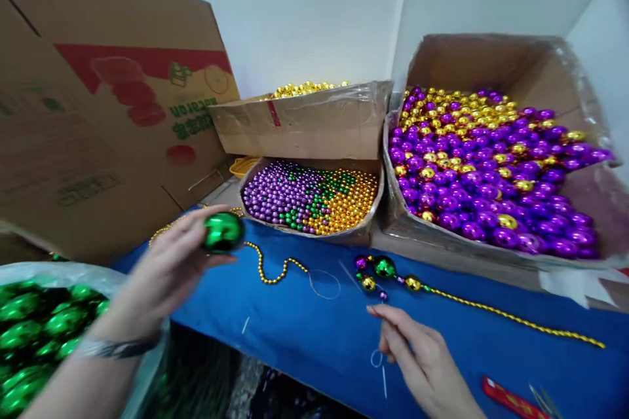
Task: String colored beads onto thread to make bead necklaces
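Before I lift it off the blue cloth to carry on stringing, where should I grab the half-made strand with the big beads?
Probably pinch the gold bead rope just right of the big beads, coming from above. It lies flat and thin there, so fingers close round it; the round glossy beads would likely slip. The right hand is nearest; the left hand holds a green ball.

Strung beads [393, 275] on bench [314, 334], before small-bead box [314, 200]; large-bead box [491, 163] to its right, bag of balls [34, 327] far left, flattened carton [98, 111] behind.

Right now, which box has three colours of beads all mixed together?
The small front box, holding purple, green and gold beads. The big right box has only purple and gold; the back box shows only gold.
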Demonstrator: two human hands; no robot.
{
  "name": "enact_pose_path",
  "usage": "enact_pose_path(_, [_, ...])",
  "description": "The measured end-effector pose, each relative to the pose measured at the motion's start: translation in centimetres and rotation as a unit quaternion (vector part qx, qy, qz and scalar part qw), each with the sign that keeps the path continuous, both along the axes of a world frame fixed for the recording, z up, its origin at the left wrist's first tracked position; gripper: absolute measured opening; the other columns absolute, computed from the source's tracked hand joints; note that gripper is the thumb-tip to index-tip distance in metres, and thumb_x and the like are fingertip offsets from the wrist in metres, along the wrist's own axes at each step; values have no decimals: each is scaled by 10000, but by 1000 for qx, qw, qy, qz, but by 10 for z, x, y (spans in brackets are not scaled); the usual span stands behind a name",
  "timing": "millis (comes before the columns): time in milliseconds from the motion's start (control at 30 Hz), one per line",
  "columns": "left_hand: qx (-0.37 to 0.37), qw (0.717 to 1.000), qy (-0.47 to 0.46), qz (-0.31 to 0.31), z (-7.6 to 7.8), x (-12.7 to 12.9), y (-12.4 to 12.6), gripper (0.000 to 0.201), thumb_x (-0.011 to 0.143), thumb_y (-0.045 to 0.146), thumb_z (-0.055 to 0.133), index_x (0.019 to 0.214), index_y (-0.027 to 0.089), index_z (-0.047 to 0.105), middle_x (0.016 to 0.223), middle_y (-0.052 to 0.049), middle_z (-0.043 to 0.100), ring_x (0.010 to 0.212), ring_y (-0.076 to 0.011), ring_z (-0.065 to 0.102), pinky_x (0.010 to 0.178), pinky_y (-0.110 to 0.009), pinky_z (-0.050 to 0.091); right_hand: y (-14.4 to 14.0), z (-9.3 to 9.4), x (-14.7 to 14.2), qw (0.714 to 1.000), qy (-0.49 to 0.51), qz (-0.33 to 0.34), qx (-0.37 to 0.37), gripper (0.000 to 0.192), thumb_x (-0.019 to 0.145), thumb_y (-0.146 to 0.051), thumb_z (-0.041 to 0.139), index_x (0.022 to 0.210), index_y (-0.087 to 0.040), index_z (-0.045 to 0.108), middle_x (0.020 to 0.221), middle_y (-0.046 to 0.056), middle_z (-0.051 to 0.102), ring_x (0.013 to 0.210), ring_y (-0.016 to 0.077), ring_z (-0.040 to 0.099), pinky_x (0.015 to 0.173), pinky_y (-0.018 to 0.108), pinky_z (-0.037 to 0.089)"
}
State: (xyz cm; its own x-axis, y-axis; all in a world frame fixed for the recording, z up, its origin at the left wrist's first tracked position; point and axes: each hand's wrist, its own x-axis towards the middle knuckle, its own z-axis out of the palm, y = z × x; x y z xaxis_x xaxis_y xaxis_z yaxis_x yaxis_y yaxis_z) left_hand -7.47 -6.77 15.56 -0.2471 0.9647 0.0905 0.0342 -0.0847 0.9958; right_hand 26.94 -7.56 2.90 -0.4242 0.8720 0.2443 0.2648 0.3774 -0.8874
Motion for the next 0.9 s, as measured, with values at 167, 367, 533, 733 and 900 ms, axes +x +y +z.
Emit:
enact_pose_path(167, [-119, 934, -305, -144, -44, 81, 44, 317, 849, 370, 553, 1114, 195, 557, 999, -83, 662, 831, -254, 670, 626, -302, 563, -8, -4, -1, 984, -57, -53, 159, 267, 933, -170, 424, 1162, -240, 543, 920, 35, 679, 846, 163, 666, 756, 229, 523])
enact_pose_path(367, [-187, 885, -395, -157, -75, 119, 53, 316, 867, 378, 534, 1089, 153, 525, 1037, -128, 648, 828, -235, 680, 624, -254, 567, -17, -9, 12, 981, -94, -97, 140, 244, 935, -164, 419, 1123, -217, 566, 940, 49, 692, 851, 167, 676, 746, 235, 546])
enact_pose_path(533, [-168, 894, -382, -165, -85, 124, 50, 317, 853, 331, 567, 1129, 177, 539, 1059, -108, 633, 873, -232, 663, 672, -283, 568, -19, -14, 14, 977, -110, -98, 153, 260, 929, -147, 426, 1142, -203, 564, 960, 65, 693, 864, 175, 675, 746, 252, 553])
enact_pose_path(733, [-77, 947, -248, -187, -85, 119, 40, 456, 811, 224, 631, 1251, 239, 516, 1071, -77, 604, 913, -192, 595, 759, -322, 535, -12, -9, 11, 970, -119, -108, 181, 257, 924, -147, 443, 1144, -200, 565, 956, 66, 698, 860, 177, 679, 751, 263, 555])
enact_pose_path(900, [-38, 978, -124, -161, -91, 115, 38, 533, 679, 167, 752, 1184, 185, 583, 1164, -109, 600, 977, -210, 580, 803, -259, 485, -9, -4, 9, 968, -120, -104, 192, 251, 923, -152, 449, 1141, -202, 564, 964, 65, 698, 872, 178, 676, 751, 265, 555])
